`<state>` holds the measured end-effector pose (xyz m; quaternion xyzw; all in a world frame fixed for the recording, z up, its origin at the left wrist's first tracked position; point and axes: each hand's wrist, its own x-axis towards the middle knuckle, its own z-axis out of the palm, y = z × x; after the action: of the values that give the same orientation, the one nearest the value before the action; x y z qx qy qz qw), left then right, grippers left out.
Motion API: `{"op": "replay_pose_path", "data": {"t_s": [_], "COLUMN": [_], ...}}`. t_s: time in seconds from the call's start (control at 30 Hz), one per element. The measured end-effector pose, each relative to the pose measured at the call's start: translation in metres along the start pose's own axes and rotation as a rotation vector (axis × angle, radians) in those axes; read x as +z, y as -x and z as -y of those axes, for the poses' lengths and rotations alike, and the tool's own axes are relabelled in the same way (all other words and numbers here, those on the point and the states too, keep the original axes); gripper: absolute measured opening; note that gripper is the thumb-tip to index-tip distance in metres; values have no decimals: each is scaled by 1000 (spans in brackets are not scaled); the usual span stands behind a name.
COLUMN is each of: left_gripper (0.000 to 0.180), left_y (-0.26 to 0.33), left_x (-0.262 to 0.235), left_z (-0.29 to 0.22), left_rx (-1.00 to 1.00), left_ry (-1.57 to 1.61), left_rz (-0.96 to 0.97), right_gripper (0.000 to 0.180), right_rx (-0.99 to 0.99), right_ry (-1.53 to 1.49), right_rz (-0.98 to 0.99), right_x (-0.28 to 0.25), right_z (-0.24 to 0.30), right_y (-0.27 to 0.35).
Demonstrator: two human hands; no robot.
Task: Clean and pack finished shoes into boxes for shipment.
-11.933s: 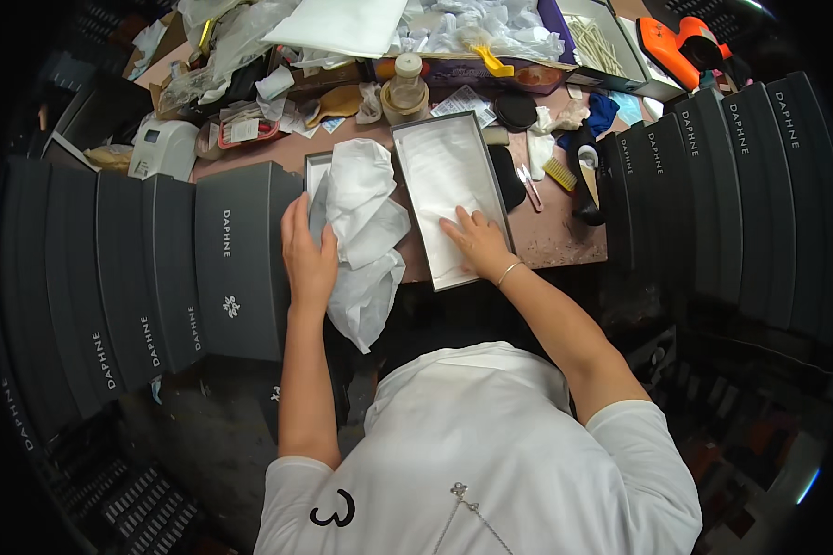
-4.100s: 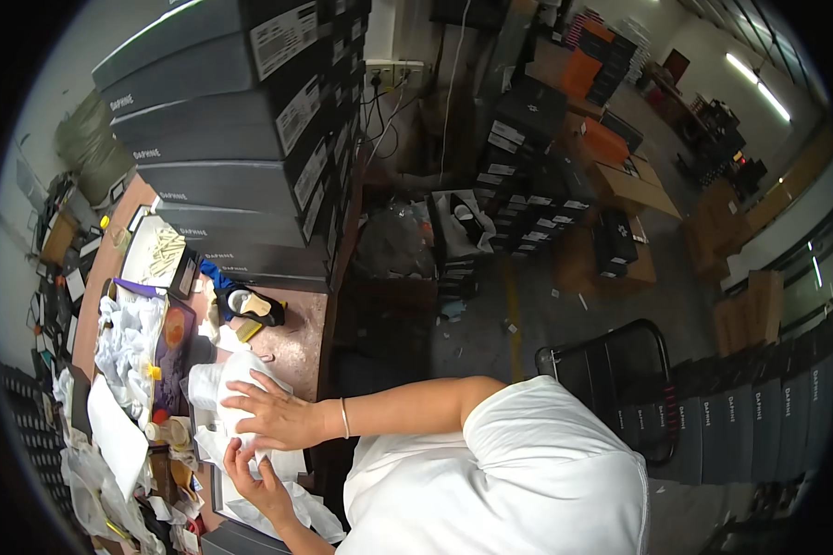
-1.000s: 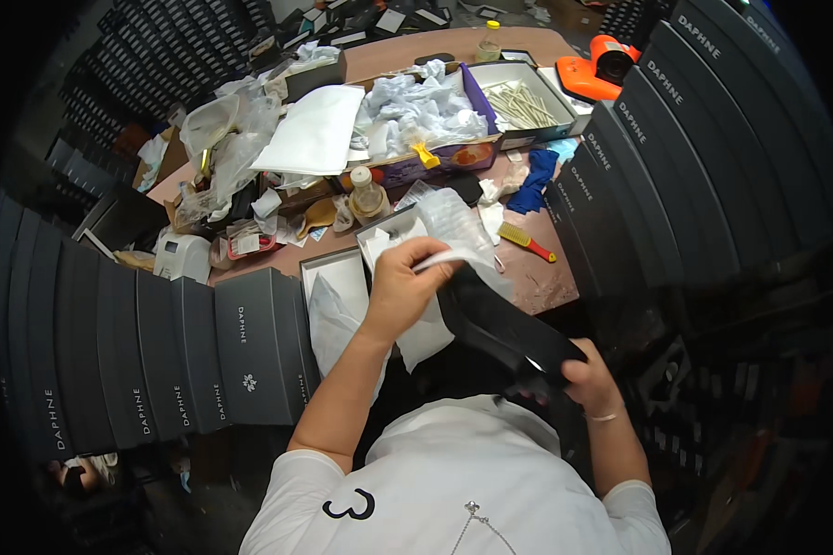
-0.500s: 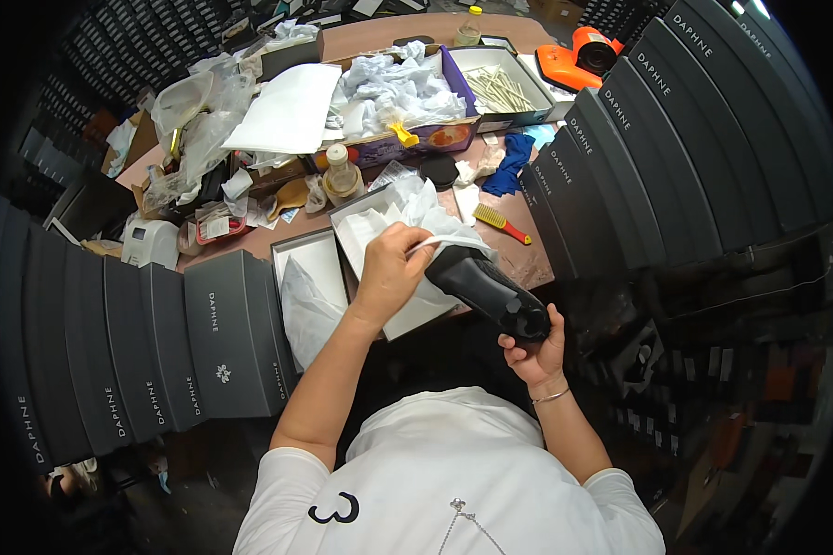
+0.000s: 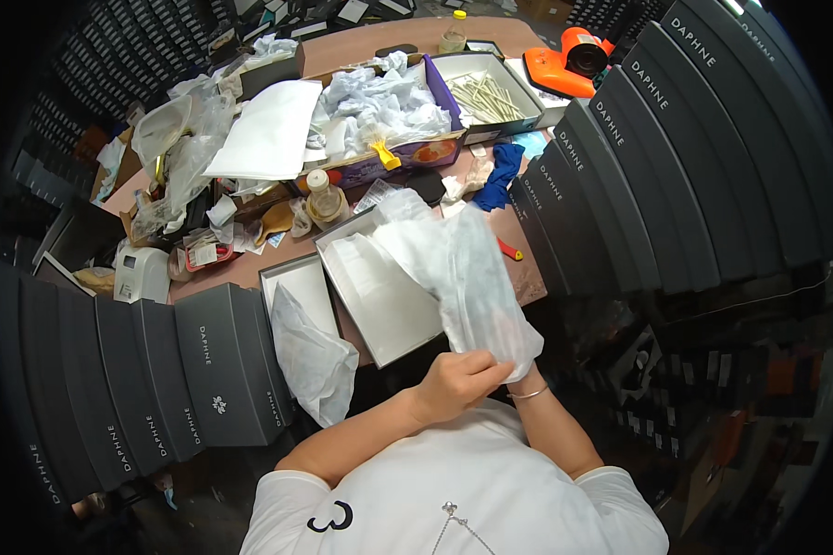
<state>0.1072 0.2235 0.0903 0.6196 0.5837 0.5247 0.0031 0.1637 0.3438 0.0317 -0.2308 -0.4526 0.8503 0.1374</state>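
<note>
A white cloth bag (image 5: 477, 277) stretches from above the open shoe box toward my body. My left hand (image 5: 458, 381) is closed on its near edge, pinching it between thumb and fingers. My right hand (image 5: 526, 381) reaches in at the same end, with fingers and palm covered by the bag; a pinkish tint shows through the fabric. The black shoe is out of sight, and I cannot tell whether it is in the bag. Under the bag's far part lies the open shoe box (image 5: 375, 319), with white paper inside. To its left is a second open box (image 5: 287, 275) with a white pouch (image 5: 315, 365) spilling over its near end.
Dark shoe boxes are stacked at left (image 5: 227, 365) and right (image 5: 611, 176). Behind are a glass bottle (image 5: 326, 199), a purple carton (image 5: 435, 151) of crumpled paper, a tray (image 5: 528, 102) of sticks and a blue cloth (image 5: 502, 176). A red brush handle (image 5: 509, 250) pokes out beside the bag.
The black shoe in my right hand has gone from sight. The bag now extends over my right hand. My left hand has drawn its edge nearer and to the right.
</note>
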Motion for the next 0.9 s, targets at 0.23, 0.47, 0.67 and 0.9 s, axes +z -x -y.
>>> {"op": "replay_pose_path", "data": {"t_s": [0.23, 0.47, 0.67, 0.9], "left_gripper": [46, 52, 60, 29], "left_y": [-4, 76, 184, 234], "left_x": [25, -25, -88, -84], "left_z": [24, 30, -34, -28], "left_rx": [-83, -647, -1180, -1096], "left_ry": [74, -202, -892, -608], "left_rz": [154, -67, -203, -714], "right_gripper": [31, 26, 47, 98], "right_rx": [-191, 218, 76, -621], "right_ry": [870, 2255, 988, 1415], "right_rz": [1, 350, 725, 968], "right_x": [-26, -64, 64, 143], "right_z": [27, 76, 34, -123], "right_y": [-42, -118, -34, -14]}}
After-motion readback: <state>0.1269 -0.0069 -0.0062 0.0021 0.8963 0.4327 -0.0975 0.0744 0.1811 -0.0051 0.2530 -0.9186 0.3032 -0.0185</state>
